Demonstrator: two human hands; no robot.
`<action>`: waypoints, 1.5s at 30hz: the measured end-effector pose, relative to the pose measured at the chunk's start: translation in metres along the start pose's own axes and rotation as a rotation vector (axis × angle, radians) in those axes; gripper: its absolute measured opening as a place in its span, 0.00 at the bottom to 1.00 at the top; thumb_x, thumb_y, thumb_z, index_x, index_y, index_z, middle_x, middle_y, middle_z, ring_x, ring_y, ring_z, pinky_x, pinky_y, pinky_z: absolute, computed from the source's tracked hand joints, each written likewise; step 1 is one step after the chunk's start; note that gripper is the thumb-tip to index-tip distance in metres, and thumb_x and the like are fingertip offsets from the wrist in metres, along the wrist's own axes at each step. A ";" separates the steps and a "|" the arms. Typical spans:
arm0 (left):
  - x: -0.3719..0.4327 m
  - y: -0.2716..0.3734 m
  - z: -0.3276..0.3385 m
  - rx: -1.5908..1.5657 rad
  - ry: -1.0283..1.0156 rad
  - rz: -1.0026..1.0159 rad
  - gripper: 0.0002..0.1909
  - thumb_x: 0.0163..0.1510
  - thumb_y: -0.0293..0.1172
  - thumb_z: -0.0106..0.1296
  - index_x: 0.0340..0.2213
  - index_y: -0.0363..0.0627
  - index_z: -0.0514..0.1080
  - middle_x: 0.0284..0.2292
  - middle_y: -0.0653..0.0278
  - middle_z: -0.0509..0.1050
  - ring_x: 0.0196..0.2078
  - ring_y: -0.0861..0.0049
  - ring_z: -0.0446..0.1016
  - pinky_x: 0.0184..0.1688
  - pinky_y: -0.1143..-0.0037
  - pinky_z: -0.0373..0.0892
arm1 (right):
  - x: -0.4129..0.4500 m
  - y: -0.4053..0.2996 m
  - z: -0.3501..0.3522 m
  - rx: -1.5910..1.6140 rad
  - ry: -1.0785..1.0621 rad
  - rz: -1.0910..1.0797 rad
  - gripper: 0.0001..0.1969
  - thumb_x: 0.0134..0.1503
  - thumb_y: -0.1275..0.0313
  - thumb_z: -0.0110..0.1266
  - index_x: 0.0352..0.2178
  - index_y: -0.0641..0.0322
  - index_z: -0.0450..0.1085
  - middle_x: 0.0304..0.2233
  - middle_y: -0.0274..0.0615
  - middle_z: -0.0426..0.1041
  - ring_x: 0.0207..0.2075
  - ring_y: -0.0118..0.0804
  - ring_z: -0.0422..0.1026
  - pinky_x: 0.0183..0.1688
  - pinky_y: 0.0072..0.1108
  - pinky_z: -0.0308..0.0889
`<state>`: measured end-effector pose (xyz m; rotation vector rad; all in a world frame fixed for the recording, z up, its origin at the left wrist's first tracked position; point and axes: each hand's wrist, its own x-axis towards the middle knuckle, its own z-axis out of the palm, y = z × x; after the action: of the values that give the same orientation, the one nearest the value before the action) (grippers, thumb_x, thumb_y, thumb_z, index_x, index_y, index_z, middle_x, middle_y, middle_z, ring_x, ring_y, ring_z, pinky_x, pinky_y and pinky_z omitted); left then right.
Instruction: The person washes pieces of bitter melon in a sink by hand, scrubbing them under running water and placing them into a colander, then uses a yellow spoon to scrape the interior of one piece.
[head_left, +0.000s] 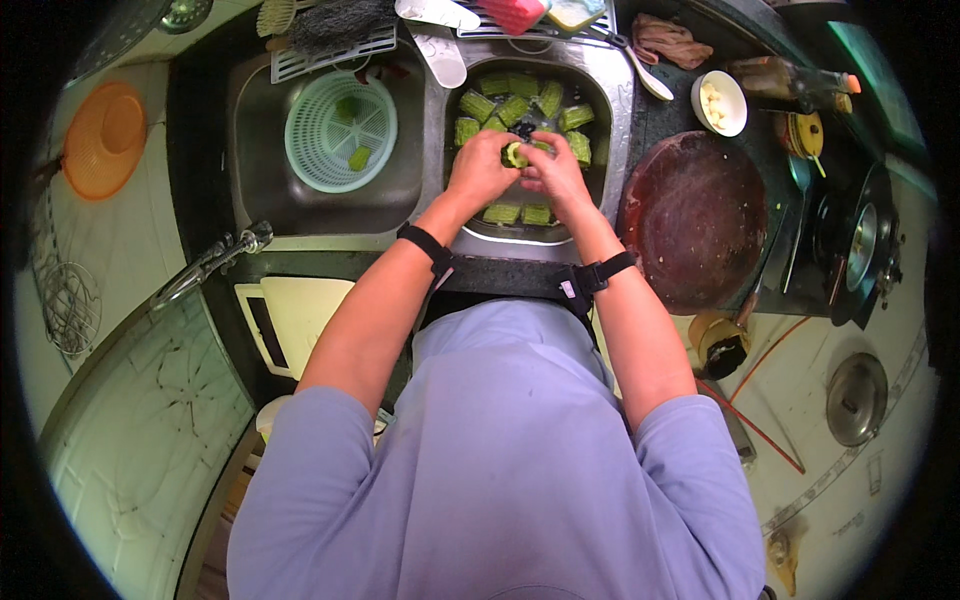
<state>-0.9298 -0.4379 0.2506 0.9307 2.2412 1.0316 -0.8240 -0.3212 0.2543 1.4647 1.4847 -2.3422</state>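
Observation:
Over the right sink basin (604, 150), my left hand (484, 166) grips a short cut piece of green gourd (515, 155) with its pale cut end showing. On the other side of this piece, my right hand (561, 174) has its fingertips against it; some of those fingers are hidden or blurred. Several ridged green gourd chunks (514, 110) sit in water around my hands. Two more chunks (519, 214) lie near the basin's front wall. A small dark thing, perhaps the drain, shows just beyond my fingers.
In the left basin (262, 172) stands a pale green plastic colander (300, 161) with a few green pieces. The faucet (255, 238) is at front left. A round chopping board (694, 217), a white bowl of peeled garlic (739, 97) and a glass bottle (802, 79) stand right.

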 end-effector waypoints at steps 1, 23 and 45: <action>0.001 -0.004 0.007 0.051 -0.036 -0.012 0.24 0.39 0.30 0.65 0.42 0.41 0.78 0.39 0.49 0.78 0.42 0.54 0.78 0.47 0.66 0.73 | 0.007 0.011 -0.005 0.002 0.007 0.001 0.22 0.57 0.66 0.60 0.50 0.67 0.68 0.37 0.43 0.76 0.33 0.34 0.76 0.33 0.27 0.74; 0.012 -0.044 0.038 -0.069 -0.224 -0.232 0.31 0.41 0.36 0.69 0.47 0.35 0.76 0.43 0.50 0.80 0.45 0.68 0.79 0.50 0.72 0.71 | 0.029 0.035 -0.032 0.122 -0.089 0.236 0.14 0.62 0.76 0.47 0.49 0.67 0.67 0.33 0.44 0.76 0.28 0.35 0.78 0.31 0.20 0.74; 0.008 -0.016 0.032 -0.467 -0.060 -0.281 0.25 0.44 0.35 0.68 0.44 0.39 0.78 0.34 0.57 0.82 0.35 0.75 0.80 0.41 0.74 0.75 | 0.037 0.046 -0.022 0.782 -0.311 0.487 0.22 0.70 0.51 0.36 0.45 0.59 0.65 0.29 0.38 0.72 0.26 0.32 0.70 0.23 0.21 0.63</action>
<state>-0.9198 -0.4247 0.2182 0.4270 1.8876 1.2920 -0.8095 -0.3146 0.1936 1.2417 0.0850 -2.7256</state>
